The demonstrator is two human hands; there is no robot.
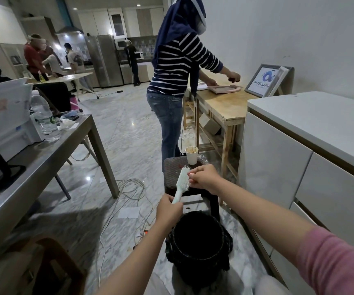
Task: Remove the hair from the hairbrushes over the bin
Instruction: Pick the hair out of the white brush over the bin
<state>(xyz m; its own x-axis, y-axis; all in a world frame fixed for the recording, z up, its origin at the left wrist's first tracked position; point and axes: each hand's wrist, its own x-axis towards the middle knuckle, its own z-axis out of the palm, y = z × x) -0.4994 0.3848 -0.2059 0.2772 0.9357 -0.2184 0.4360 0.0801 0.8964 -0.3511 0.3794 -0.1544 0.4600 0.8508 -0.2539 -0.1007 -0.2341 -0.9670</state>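
Note:
A pale mint hairbrush [182, 181] with white bristles is held upright and slightly tilted above the black bin [198, 243], which is lined with a black bag. My left hand [168, 210] is closed round the brush's handle. My right hand [204, 177] pinches at the bristles on the right side of the brush head; whether hair sits between its fingers is too small to tell.
A dark stool [176, 167] behind the bin carries a paper cup [192, 155]. A person in a striped top [171, 81] stands at a wooden table just beyond. White cabinets [299, 167] line the right, a steel table [44, 154] the left, cables [129, 194] cross the floor.

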